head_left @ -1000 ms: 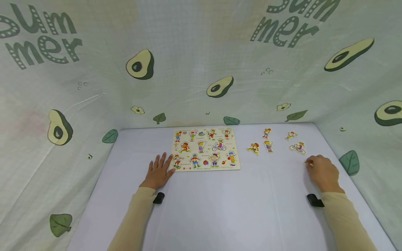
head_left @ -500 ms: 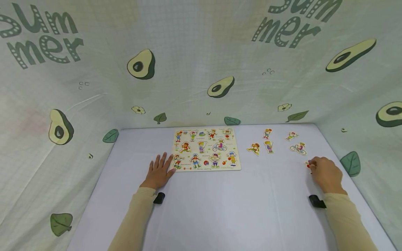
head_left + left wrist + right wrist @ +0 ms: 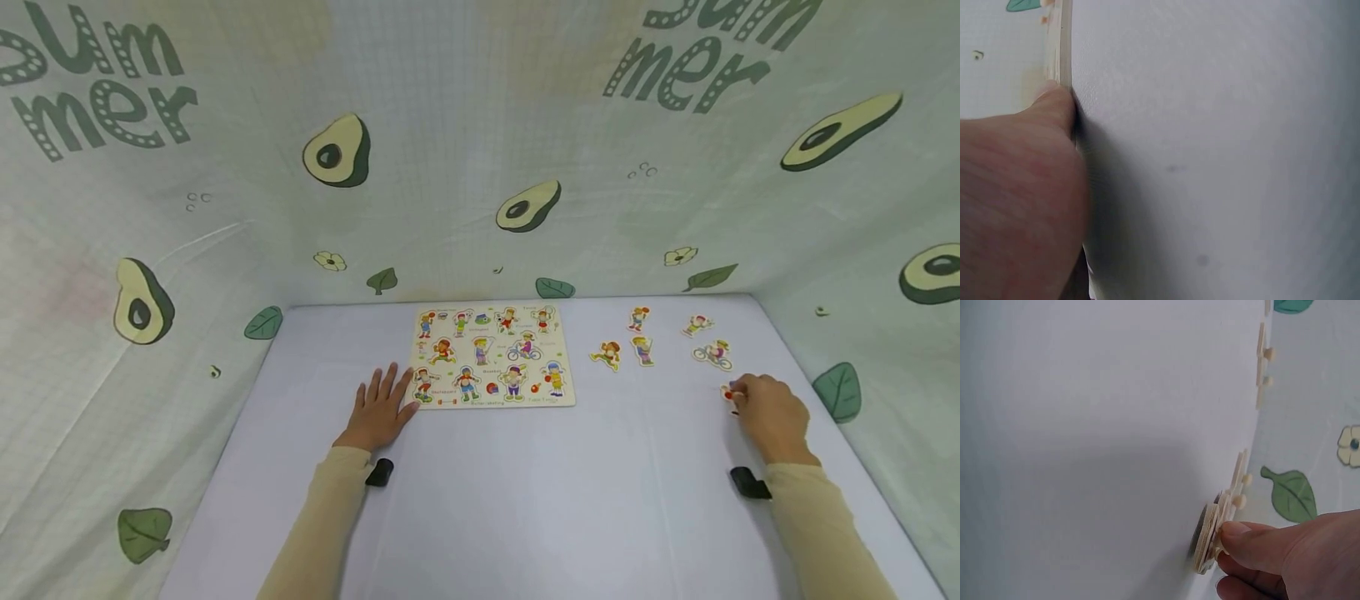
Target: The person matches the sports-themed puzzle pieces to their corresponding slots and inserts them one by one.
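Observation:
At the right of the table, my right hand [image 3: 771,417] pinches a small wooden puzzle piece [image 3: 727,395] between thumb and fingers; a red patch shows on its printed face. In the right wrist view this puzzle piece [image 3: 1207,539] is seen edge-on, close over the white surface. My left hand [image 3: 377,408] lies with fingers spread at the near left corner of the puzzle board [image 3: 493,398], which is printed with children doing sports. In the left wrist view the left thumb [image 3: 1054,106] presses at the board's edge [image 3: 1066,50].
Beyond the right hand lie a cyclist piece [image 3: 712,355] and a small figure piece [image 3: 697,325]. Nearer the board are a runner piece [image 3: 604,357], a batter piece [image 3: 642,351] and a figure with a ball [image 3: 637,318]. Fabric printed with avocados [image 3: 527,207] walls the table's back and sides.
The right hand shifts slightly right, then back left, and the piece in its fingers shows more of its coloured face. The left hand, the board and the loose pieces stay put.

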`<control>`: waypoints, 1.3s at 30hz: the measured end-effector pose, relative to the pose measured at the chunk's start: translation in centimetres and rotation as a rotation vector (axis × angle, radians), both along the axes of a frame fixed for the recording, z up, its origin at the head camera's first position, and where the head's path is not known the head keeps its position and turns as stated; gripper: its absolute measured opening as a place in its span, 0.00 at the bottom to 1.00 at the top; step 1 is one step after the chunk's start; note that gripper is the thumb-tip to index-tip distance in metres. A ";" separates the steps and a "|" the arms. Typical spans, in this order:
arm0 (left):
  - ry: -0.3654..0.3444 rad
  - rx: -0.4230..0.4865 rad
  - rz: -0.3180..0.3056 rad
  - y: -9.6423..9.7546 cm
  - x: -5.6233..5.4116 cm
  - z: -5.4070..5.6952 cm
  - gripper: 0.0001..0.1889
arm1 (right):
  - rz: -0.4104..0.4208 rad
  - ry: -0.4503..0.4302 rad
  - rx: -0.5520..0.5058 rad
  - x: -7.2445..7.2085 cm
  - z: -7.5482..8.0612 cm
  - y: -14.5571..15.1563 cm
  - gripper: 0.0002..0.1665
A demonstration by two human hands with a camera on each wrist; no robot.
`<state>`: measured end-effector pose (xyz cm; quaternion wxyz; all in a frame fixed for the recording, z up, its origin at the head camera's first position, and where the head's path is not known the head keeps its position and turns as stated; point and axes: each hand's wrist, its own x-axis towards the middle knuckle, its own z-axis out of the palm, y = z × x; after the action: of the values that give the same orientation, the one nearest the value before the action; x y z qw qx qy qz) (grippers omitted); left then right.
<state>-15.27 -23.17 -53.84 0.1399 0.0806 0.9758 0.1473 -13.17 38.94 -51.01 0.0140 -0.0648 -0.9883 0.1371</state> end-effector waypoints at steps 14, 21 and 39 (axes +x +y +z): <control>0.033 0.012 -0.003 -0.2 -0.1 -0.5 0.38 | 0.184 0.161 -0.080 -1.2 1.0 -8.8 0.06; 0.014 0.020 -0.005 0.0 0.0 0.1 0.38 | 0.273 0.218 -0.101 -1.8 0.8 -12.5 0.06; 0.059 -0.005 -0.009 -0.3 -0.2 -0.9 0.37 | 0.353 0.199 -0.111 -3.2 0.6 -18.2 0.07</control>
<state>-15.43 -23.50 -54.71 0.1121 0.0889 0.9795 0.1419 -16.41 20.73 -50.42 0.0836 0.1225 -0.9690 0.1974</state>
